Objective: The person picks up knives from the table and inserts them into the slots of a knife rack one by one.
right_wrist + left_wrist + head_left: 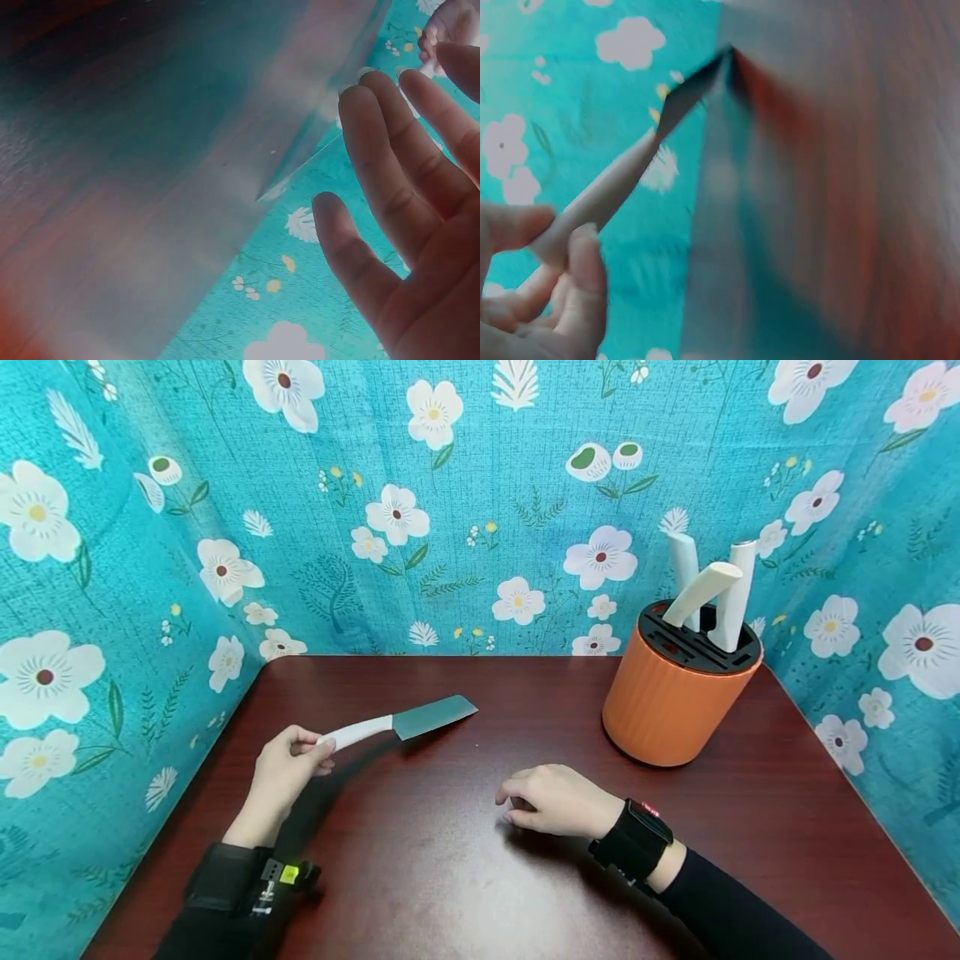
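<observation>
A cleaver (432,717) with a white handle and a broad blade is held at the left of the table. My left hand (288,774) pinches the end of its handle between thumb and fingers. In the left wrist view the white handle (604,191) runs up from the fingertips to the dark blade (694,94). My right hand (558,800) hovers over the middle of the table, fingers loosely bent, holding nothing. The right wrist view shows that hand's fingers (382,172) apart, with part of the blade visible behind them.
An orange knife block (675,702) with a black slotted top stands at the back right, several slots visible and three white handles (731,597) sticking out. The dark red-brown table (420,860) meets blue flowered cloth (465,527) at the back and sides.
</observation>
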